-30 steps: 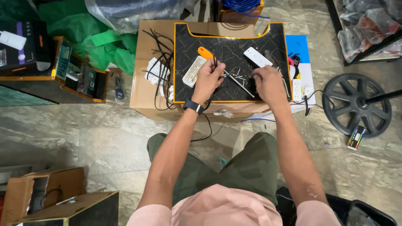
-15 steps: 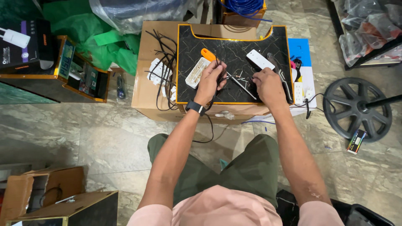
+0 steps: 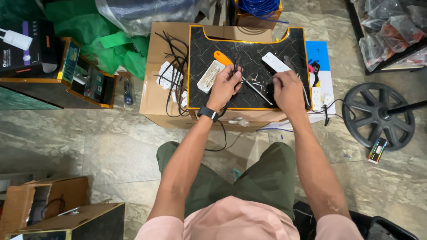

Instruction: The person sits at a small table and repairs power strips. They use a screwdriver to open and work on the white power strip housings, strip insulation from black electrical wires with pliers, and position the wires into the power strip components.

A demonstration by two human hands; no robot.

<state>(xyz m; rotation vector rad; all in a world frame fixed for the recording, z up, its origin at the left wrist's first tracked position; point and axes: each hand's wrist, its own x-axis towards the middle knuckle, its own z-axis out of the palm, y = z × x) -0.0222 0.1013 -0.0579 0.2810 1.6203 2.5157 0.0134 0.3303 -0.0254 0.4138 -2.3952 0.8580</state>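
While a thin black cable (image 3: pixel 235 73) is pinched in the closed left hand (image 3: pixel 225 85) above the black tray (image 3: pixel 249 55), small loose parts (image 3: pixel 257 82) at its three o'clock may be scattered by the right hand (image 3: pixel 288 90), whose grip cannot be told.

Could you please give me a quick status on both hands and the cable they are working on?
Left hand closed on black cable. Right hand fingers curled, grip hidden. White strip casing and orange-handled tool lie beside left hand.

Bright, even indoor light from above; soft shadows only. Mild sheen on the marble floor (image 3: pixel 89 146). Sharp at centre, slight wide-angle bend at edges (corners esp.), no blur.
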